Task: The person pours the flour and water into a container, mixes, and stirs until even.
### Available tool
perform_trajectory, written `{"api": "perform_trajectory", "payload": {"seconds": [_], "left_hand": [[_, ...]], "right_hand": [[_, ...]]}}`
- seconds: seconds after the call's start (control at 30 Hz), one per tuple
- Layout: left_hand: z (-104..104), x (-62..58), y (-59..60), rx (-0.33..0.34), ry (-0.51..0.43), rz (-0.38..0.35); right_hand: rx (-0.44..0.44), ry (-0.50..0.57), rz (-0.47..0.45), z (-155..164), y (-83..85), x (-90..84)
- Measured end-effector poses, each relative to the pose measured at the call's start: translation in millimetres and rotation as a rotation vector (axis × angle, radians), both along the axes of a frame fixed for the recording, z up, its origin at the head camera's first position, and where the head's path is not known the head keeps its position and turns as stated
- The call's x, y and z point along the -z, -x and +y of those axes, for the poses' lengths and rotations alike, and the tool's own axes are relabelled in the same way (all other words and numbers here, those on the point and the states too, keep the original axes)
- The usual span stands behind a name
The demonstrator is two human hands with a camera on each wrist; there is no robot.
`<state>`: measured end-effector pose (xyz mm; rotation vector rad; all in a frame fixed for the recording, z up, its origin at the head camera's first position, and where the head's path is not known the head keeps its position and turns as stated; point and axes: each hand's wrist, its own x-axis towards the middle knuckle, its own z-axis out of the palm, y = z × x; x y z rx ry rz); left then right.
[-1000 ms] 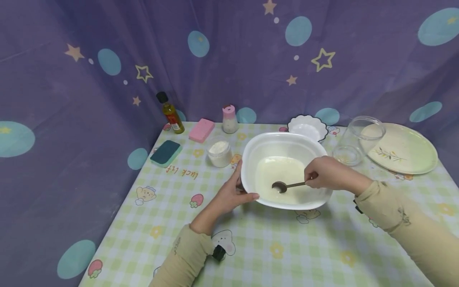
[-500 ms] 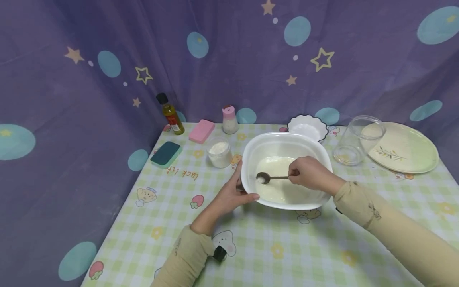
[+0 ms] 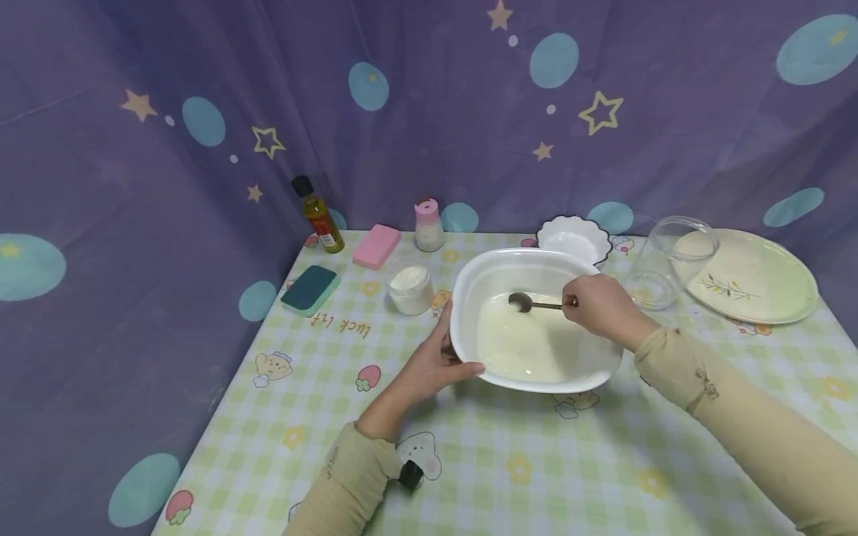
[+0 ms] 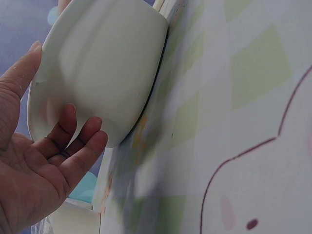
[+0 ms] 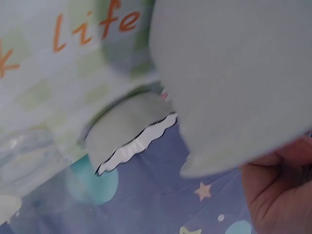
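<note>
With the left hand (image 3: 429, 365) gripping the near-left rim of the bowl (image 3: 590, 361) at the counter's centre, the right hand (image 3: 599, 305) pinches the spoon (image 3: 529, 302), now moved from the bowl's left side to its far side, indicating ongoing stirring of the white liquid (image 3: 519, 346).

On the tabletop (image 3: 469, 461), spread with a green checked cloth, a white bowl (image 3: 469, 298) holds a pale milky liquid (image 3: 516, 346). The left hand (image 3: 432, 365) grips the bowl's near-left rim, thumb lying along the edge. The right hand (image 3: 603, 307) pinches the handle of a metal spoon (image 3: 529, 302), whose head sits at the far edge of the liquid. To the left of the bowl stands a small jar of white powder (image 3: 410, 286), with a teal sponge (image 3: 310, 289), a pink block (image 3: 377, 245), an oil bottle (image 3: 318, 214) and a pink-capped shaker (image 3: 428, 224) farther off. To the far right are a scalloped white dish (image 3: 575, 238), a tipped glass jar (image 3: 666, 262) and a flowered plate (image 3: 754, 275).
</note>
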<state>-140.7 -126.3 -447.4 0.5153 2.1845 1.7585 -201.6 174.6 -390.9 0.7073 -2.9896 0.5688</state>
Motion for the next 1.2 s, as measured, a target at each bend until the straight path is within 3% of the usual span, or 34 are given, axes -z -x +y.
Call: {"api": "perform_trajectory", "payload": {"seconds": [0.37,0.63,0.97,1.2], "left_hand": [[0,0.4,-0.1,0.007,-0.021,-0.002],[-1,0.1,-0.3,-0.007,-0.001,-0.011],[0,-3.8,-1.3,0.000,-0.013,-0.020],[0,0.6,-0.3,-0.013,-0.001,-0.012]], "right_hand": [[0.024,-0.063,-0.073,28,-4.0,-17.4],[-0.089,-0.087,-0.156,30,-17.8,-29.1],[-0.234,-0.001,-0.269,19,-28.4,-23.3],[-0.291,0.057,-0.239,0,-29.4,-14.1]]}}
